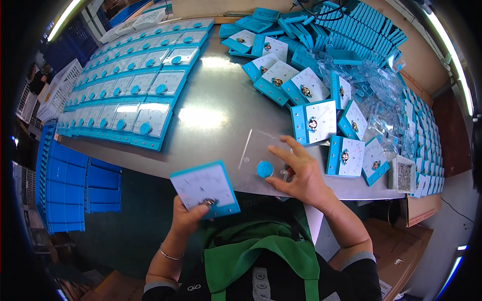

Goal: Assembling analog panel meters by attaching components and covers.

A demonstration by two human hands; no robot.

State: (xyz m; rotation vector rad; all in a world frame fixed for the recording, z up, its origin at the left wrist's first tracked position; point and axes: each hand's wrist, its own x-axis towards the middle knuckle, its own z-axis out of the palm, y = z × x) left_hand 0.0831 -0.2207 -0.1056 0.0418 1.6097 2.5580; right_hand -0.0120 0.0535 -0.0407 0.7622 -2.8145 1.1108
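Left hand (187, 216) fingers grip meter base (204, 188); right hand (299, 173) fingers spread on clear cover (261, 150).

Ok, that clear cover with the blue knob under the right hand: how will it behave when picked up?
The clear cover looks thin and flat, so probably light and slightly flexible. Lying flush on the smooth metal table, it may slide before lifting.

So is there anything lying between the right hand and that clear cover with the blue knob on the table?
Nothing visible. The right hand already rests on the clear cover, fingers touching it beside the blue knob. The left hand holds a blue meter apart, off the table edge.
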